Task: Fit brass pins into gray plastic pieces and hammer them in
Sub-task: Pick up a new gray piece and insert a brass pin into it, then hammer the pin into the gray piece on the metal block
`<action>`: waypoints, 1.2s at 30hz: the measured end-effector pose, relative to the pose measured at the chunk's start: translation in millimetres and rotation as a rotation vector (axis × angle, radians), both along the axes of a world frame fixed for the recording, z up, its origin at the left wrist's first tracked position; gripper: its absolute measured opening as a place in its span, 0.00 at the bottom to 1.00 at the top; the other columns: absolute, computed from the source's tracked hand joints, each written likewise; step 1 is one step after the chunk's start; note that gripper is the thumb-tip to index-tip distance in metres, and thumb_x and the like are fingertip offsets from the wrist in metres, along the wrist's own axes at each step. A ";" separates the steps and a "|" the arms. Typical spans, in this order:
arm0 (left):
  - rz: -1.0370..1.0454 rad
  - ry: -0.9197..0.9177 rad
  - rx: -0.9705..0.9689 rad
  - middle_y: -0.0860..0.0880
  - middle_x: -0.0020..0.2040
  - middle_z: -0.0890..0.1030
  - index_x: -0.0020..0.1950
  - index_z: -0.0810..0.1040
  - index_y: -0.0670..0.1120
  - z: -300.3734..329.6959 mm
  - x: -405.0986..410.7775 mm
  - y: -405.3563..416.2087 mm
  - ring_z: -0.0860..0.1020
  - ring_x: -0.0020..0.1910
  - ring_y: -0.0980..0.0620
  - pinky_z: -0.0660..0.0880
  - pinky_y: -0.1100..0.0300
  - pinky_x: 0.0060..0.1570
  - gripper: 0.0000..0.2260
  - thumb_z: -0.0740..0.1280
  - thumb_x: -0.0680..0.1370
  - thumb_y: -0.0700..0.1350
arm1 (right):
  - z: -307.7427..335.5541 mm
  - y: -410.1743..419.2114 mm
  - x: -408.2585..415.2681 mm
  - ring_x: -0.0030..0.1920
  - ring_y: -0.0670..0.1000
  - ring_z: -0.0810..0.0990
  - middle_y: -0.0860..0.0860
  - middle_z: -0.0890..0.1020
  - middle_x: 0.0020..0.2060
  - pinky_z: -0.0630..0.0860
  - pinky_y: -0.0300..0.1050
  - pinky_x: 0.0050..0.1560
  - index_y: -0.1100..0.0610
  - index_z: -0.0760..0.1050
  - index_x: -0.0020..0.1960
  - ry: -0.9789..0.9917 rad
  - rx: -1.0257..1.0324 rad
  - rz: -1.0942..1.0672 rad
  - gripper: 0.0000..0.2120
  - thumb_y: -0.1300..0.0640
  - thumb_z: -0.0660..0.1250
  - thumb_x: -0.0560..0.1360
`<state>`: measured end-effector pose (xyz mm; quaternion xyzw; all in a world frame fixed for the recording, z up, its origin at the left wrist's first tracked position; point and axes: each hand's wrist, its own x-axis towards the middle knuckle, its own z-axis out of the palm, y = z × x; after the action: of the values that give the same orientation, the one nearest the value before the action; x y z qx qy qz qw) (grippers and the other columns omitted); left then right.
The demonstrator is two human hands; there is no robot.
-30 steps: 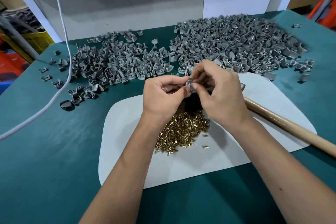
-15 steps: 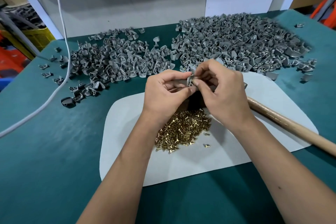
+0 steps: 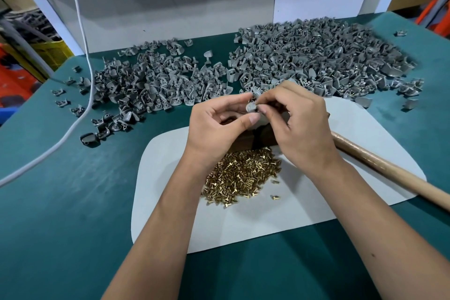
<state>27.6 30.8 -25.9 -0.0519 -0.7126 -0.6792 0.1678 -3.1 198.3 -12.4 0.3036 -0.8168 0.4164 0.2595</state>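
The right hand (image 3: 299,126) hides the wooden handle's (image 3: 389,173) head.

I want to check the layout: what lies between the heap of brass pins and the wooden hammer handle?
In the head view, only bare white mat shows between the brass pins and the hammer handle; the right hand hovers above the far end.

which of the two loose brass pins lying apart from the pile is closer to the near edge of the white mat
The stray pin, the lower one, nearer the white mat's near edge. The other loose pin lies farther back, just beside the brass pile.
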 end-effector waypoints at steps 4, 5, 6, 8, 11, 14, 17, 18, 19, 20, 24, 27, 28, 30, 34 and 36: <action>-0.023 0.034 0.016 0.41 0.50 0.87 0.59 0.84 0.38 -2.2 -1.4 -1.2 0.85 0.48 0.49 0.81 0.56 0.55 0.18 0.77 0.71 0.30 | 0.1 -1.1 1.7 0.46 0.48 0.79 0.51 0.82 0.44 0.73 0.33 0.48 0.61 0.83 0.49 -0.044 -0.012 -0.017 0.02 0.63 0.71 0.77; -0.023 0.035 0.023 0.40 0.50 0.87 0.59 0.84 0.38 -3.1 -1.8 -2.0 0.85 0.48 0.48 0.81 0.55 0.55 0.17 0.77 0.71 0.31 | 0.1 -1.6 1.8 0.46 0.48 0.79 0.51 0.82 0.44 0.73 0.34 0.48 0.61 0.83 0.49 -0.050 -0.010 -0.016 0.03 0.63 0.71 0.77; -0.027 0.033 0.031 0.39 0.49 0.87 0.59 0.84 0.39 -3.6 -2.0 -2.7 0.85 0.48 0.46 0.81 0.54 0.55 0.17 0.77 0.71 0.31 | 0.1 -1.6 1.7 0.47 0.48 0.79 0.51 0.82 0.45 0.73 0.35 0.49 0.60 0.83 0.49 -0.054 -0.006 -0.017 0.03 0.62 0.71 0.77; -0.041 0.023 0.048 0.34 0.46 0.85 0.59 0.84 0.41 -3.8 -1.7 -3.6 0.84 0.46 0.45 0.81 0.54 0.53 0.17 0.77 0.71 0.32 | 0.1 -1.3 1.1 0.47 0.47 0.79 0.50 0.82 0.44 0.74 0.36 0.49 0.59 0.83 0.49 -0.060 0.002 -0.015 0.03 0.62 0.71 0.77; -0.055 0.009 0.066 0.35 0.45 0.85 0.58 0.84 0.39 -3.8 -1.1 -3.9 0.84 0.44 0.43 0.82 0.52 0.53 0.17 0.77 0.70 0.32 | -0.1 -1.1 1.2 0.46 0.47 0.79 0.49 0.83 0.43 0.75 0.36 0.48 0.58 0.84 0.49 -0.073 -0.010 -0.007 0.03 0.62 0.72 0.76; -0.046 -0.002 0.078 0.37 0.45 0.86 0.56 0.84 0.38 -4.3 -1.1 -3.5 0.85 0.44 0.42 0.82 0.51 0.53 0.16 0.78 0.69 0.30 | -1.3 -2.5 2.0 0.45 0.46 0.80 0.48 0.83 0.42 0.75 0.37 0.48 0.58 0.84 0.47 -0.085 -0.032 -0.009 0.02 0.62 0.73 0.75; -0.032 -0.004 0.083 0.38 0.45 0.87 0.54 0.84 0.38 -4.0 -0.9 -3.6 0.85 0.44 0.45 0.83 0.53 0.51 0.16 0.78 0.68 0.30 | -2.5 -4.9 2.3 0.44 0.47 0.81 0.48 0.84 0.41 0.76 0.39 0.47 0.57 0.84 0.46 -0.118 -0.063 -0.019 0.02 0.62 0.73 0.75; -0.031 -0.004 0.083 0.40 0.44 0.87 0.54 0.84 0.38 -4.0 -0.8 -3.5 0.85 0.43 0.46 0.83 0.54 0.50 0.16 0.78 0.68 0.30 | -3.0 -5.6 2.8 0.44 0.47 0.81 0.47 0.84 0.41 0.77 0.41 0.47 0.57 0.84 0.46 -0.140 -0.075 -0.021 0.02 0.62 0.73 0.74; -0.031 -0.007 0.081 0.41 0.44 0.87 0.53 0.85 0.39 -3.8 -0.6 -3.2 0.85 0.43 0.48 0.83 0.56 0.49 0.16 0.78 0.68 0.29 | -3.2 -6.0 3.1 0.44 0.46 0.81 0.47 0.84 0.40 0.77 0.41 0.47 0.56 0.84 0.46 -0.164 -0.088 -0.019 0.03 0.62 0.74 0.74; -0.032 -0.010 0.078 0.43 0.43 0.87 0.53 0.85 0.40 -3.8 -0.4 -2.7 0.85 0.42 0.49 0.82 0.58 0.48 0.16 0.78 0.68 0.30 | -3.5 -6.1 3.0 0.43 0.45 0.81 0.46 0.84 0.40 0.77 0.40 0.47 0.55 0.84 0.46 -0.188 -0.099 -0.016 0.03 0.62 0.74 0.74; -0.016 -0.017 0.051 0.46 0.41 0.87 0.52 0.85 0.41 -2.7 0.4 -2.1 0.85 0.40 0.52 0.81 0.61 0.46 0.16 0.78 0.68 0.29 | -3.8 -5.9 2.2 0.42 0.41 0.81 0.43 0.84 0.39 0.74 0.34 0.45 0.53 0.84 0.46 -0.258 -0.100 -0.009 0.04 0.62 0.73 0.75; 0.019 -0.006 0.002 0.42 0.42 0.87 0.53 0.85 0.39 -1.7 0.2 -0.3 0.84 0.41 0.51 0.82 0.59 0.47 0.15 0.79 0.68 0.29 | -2.2 -6.0 2.5 0.43 0.41 0.81 0.44 0.84 0.39 0.73 0.32 0.45 0.54 0.85 0.46 -0.264 -0.083 -0.016 0.05 0.62 0.73 0.75; 0.033 0.000 -0.023 0.41 0.42 0.86 0.53 0.85 0.39 -1.8 0.1 1.0 0.84 0.41 0.51 0.82 0.59 0.48 0.15 0.79 0.68 0.30 | -1.1 -5.7 2.5 0.43 0.41 0.81 0.44 0.84 0.40 0.73 0.31 0.45 0.54 0.85 0.47 -0.263 -0.071 -0.021 0.05 0.62 0.73 0.75; 0.066 0.014 -0.077 0.43 0.43 0.86 0.53 0.85 0.41 -1.1 1.2 4.7 0.85 0.42 0.51 0.82 0.59 0.49 0.14 0.79 0.69 0.31 | 3.0 -2.1 2.2 0.45 0.41 0.81 0.44 0.85 0.41 0.74 0.33 0.48 0.53 0.85 0.48 -0.272 -0.038 -0.020 0.05 0.61 0.73 0.75; 0.152 0.040 -0.205 0.49 0.47 0.87 0.52 0.85 0.46 -2.3 2.9 10.5 0.86 0.48 0.53 0.82 0.56 0.54 0.12 0.80 0.71 0.37 | 12.2 19.1 0.0 0.44 0.41 0.81 0.44 0.84 0.42 0.74 0.32 0.48 0.50 0.83 0.49 -0.312 0.038 -0.068 0.03 0.56 0.73 0.76; 0.203 0.044 -0.303 0.52 0.50 0.86 0.50 0.86 0.49 -4.2 2.5 12.3 0.84 0.52 0.57 0.81 0.55 0.59 0.10 0.79 0.71 0.38 | 17.3 39.4 -6.0 0.40 0.46 0.80 0.46 0.83 0.39 0.74 0.39 0.43 0.49 0.80 0.46 -0.334 0.163 -0.231 0.03 0.53 0.74 0.76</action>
<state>30.1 43.1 -30.1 -0.0190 -0.8045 -0.5424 0.2413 -9.2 237.8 4.9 0.1546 -0.9089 0.3608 0.1411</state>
